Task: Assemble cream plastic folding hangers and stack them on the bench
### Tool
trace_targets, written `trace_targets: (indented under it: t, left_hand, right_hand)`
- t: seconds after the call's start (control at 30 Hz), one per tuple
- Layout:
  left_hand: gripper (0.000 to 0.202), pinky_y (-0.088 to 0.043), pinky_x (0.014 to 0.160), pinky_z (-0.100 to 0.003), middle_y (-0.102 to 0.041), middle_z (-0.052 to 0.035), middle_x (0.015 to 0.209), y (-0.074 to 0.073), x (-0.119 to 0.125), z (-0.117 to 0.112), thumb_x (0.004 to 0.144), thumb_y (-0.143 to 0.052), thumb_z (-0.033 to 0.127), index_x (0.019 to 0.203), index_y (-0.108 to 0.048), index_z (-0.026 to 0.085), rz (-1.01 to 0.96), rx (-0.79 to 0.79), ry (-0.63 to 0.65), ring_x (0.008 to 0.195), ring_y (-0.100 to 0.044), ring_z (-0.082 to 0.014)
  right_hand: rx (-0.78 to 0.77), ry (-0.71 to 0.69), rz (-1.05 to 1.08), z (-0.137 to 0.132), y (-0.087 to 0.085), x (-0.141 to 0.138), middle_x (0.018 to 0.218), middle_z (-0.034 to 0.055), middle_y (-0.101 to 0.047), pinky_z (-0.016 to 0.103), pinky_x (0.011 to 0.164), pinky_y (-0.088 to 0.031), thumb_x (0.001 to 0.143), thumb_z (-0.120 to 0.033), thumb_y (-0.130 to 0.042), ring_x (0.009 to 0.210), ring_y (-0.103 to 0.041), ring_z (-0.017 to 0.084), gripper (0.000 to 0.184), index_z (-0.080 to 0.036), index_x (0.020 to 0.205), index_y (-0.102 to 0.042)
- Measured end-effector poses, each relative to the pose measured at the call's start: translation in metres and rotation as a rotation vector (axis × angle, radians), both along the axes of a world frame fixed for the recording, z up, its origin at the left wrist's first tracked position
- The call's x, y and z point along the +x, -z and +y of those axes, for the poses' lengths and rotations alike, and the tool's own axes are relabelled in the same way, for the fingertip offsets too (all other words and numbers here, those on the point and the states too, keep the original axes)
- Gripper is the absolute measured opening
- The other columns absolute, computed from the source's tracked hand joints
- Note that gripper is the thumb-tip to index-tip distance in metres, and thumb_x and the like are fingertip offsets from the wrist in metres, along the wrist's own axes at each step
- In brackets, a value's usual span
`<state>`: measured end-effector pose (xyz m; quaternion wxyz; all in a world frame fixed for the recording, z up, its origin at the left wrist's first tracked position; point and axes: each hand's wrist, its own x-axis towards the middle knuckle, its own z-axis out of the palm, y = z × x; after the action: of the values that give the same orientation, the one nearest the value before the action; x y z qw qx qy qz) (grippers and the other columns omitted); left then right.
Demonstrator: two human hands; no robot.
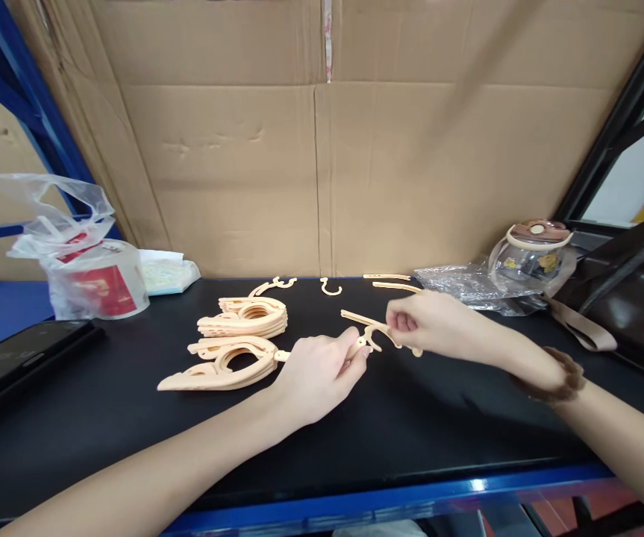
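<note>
My left hand [322,373] is closed around a cream plastic folding-hanger piece, mostly hidden in the fingers. A hook [374,338] shows past its fingertips. My right hand [439,328] is closed with curled fingers, just right of that hook. A slim cream hanger arm [355,318] runs behind the right fingers; what they grip, if anything, is hidden. Two stacks of folded hangers, a near stack [263,362] and a far stack [271,319], lie left of my left hand. Farther back are a loose hook [331,288] and hanger arms [394,286].
A phone [24,358] and a bagged tub [98,280] stand at left, near a tissue pack [168,272]. Clear plastic wrap [461,283], a clear bottle [534,257] and a dark bag [629,291] are at right. A cardboard wall [232,171] closes off the back.
</note>
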<state>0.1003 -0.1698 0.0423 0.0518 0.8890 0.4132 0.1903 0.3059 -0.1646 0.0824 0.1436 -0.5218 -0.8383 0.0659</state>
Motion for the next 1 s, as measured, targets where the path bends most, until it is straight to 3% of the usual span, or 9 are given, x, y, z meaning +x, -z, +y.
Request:
trace_targets:
  t: [0.1,0.23,0.37,0.53,0.67,1.0]
  left_hand:
    - [0.024,-0.020,0.049,-0.025,-0.039,0.0071,0.049,-0.001,0.000,-0.002,0.092,-0.036,0.028,0.069,-0.035,0.022,-0.008,0.004,0.013,0.044,-0.046,-0.0132]
    - [0.023,-0.021,0.048,-0.025,-0.036,0.0075,0.047,0.000,0.001,-0.003,0.091,-0.036,0.028,0.069,-0.037,0.022,-0.016,0.035,0.029,0.043,-0.045,-0.0125]
    - [0.022,-0.022,0.048,-0.024,-0.037,0.0077,0.047,0.002,0.001,-0.003,0.091,-0.037,0.029,0.071,-0.041,0.021,-0.038,0.072,0.058,0.042,-0.045,-0.0114]
    - [0.019,-0.024,0.047,-0.023,-0.043,0.0069,0.049,0.004,0.001,-0.004,0.090,-0.041,0.034,0.078,-0.048,0.021,-0.019,0.107,0.053,0.044,-0.048,-0.0116]
    - [0.024,-0.023,0.046,-0.022,-0.045,0.0062,0.049,0.005,0.003,-0.003,0.091,-0.043,0.038,0.075,-0.049,0.020,0.005,0.146,0.047,0.044,-0.051,-0.0114]
    - [0.034,-0.021,0.046,-0.024,-0.055,0.0029,0.051,0.010,0.004,-0.003,0.091,-0.044,0.045,0.103,-0.062,0.019,0.043,0.228,0.004,0.049,-0.059,-0.0162]
  right_hand:
    - [-0.153,-0.041,0.334,0.009,-0.003,0.006,0.058,-0.0017,-0.063,0.024,0.055,-0.040,0.080,-0.023,-0.050,0.055,-0.057,0.013,0.009,-0.019,0.073,-0.055]
    - [-0.408,-0.120,0.789,0.014,0.009,0.006,0.062,-0.0007,-0.063,0.025,0.058,-0.045,0.081,-0.023,-0.049,0.058,-0.057,0.012,0.010,-0.019,0.073,-0.049]
    - [-0.596,-0.183,1.046,0.009,0.019,0.001,0.077,0.0028,-0.069,0.025,0.067,-0.050,0.082,-0.023,-0.058,0.067,-0.063,0.012,0.009,-0.017,0.086,-0.052]
    - [-0.679,-0.191,1.201,0.006,0.025,-0.001,0.097,0.0060,-0.071,0.023,0.074,-0.055,0.080,-0.023,-0.068,0.077,-0.068,0.012,0.022,-0.016,0.098,-0.057]
    - [-0.665,-0.137,1.242,0.006,0.028,-0.003,0.099,0.0070,-0.072,0.023,0.075,-0.058,0.080,-0.024,-0.069,0.081,-0.070,0.013,0.034,-0.016,0.111,-0.059]
    - [-0.738,-0.064,1.298,0.002,0.035,-0.009,0.085,0.0028,-0.072,0.021,0.074,-0.059,0.076,-0.023,-0.074,0.076,-0.071,0.012,0.028,-0.017,0.099,-0.059]
